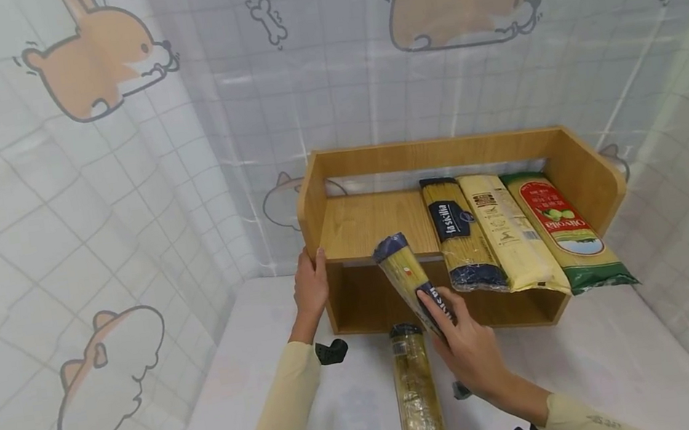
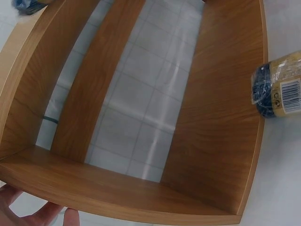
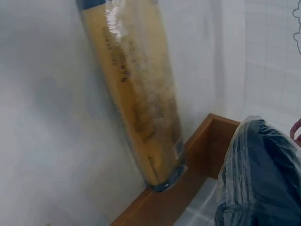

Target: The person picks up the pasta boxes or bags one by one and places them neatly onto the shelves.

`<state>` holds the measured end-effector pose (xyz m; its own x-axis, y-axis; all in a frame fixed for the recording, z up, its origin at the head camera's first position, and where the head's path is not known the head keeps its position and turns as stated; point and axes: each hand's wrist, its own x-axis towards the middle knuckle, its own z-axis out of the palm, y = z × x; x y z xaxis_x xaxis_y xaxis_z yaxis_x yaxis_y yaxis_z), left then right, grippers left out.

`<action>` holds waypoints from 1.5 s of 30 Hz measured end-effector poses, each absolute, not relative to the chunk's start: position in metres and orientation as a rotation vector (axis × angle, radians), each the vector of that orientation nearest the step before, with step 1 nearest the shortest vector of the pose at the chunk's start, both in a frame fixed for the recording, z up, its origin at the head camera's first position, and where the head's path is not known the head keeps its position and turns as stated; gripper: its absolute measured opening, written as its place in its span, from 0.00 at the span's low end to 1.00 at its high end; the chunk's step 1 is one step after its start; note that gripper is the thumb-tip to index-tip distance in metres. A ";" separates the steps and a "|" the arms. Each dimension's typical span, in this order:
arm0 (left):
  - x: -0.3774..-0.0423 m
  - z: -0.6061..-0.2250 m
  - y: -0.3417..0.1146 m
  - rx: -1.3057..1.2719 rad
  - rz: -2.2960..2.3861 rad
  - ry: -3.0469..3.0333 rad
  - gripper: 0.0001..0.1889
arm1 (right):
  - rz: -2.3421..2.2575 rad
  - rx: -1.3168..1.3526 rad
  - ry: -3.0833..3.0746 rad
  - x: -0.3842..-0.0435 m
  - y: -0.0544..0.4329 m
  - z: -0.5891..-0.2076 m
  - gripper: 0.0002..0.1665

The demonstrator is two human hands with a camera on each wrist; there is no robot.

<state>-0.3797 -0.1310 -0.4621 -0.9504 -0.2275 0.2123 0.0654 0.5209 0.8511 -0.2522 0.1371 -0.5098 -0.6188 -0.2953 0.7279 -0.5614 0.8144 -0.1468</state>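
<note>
My right hand (image 1: 469, 348) grips a pack of spaghetti (image 1: 403, 269) with dark blue ends. It is tilted in front of the wooden shelf (image 1: 372, 222), its far end near the upper board's front edge. In the right wrist view, the dark wrapped end of this pack (image 3: 263, 174) looms large. At the shelf's left side panel, my left hand (image 1: 312, 291) holds the edge; in the left wrist view its fingers (image 2: 44, 213) curl at the panel's outer side. A second spaghetti pack (image 1: 419, 395) lies on the white table below, pointing at the shelf.
On the upper board's right half lie a "la sicilia" spaghetti pack (image 1: 461, 235), a cream pasta pack (image 1: 512, 232) and a red-and-green pack (image 1: 565, 232), side by side. The lower compartment (image 1: 359, 297) opens toward me. Printed curtains (image 1: 326, 85) surround the table.
</note>
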 end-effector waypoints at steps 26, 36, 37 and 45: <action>-0.381 -0.461 -0.131 0.145 -1.381 -2.465 0.31 | 0.616 0.614 -2.343 -0.268 0.107 -0.470 0.53; -0.382 -0.463 -0.131 0.091 -1.403 -2.445 0.30 | 0.655 0.538 -2.365 -0.280 0.102 -0.452 0.47; -0.382 -0.463 -0.131 0.093 -1.402 -2.445 0.30 | 0.655 0.538 -2.365 -0.281 0.102 -0.451 0.47; -0.381 -0.463 -0.131 0.086 -1.402 -2.441 0.32 | 0.623 0.507 -2.448 -0.286 0.097 -0.440 0.43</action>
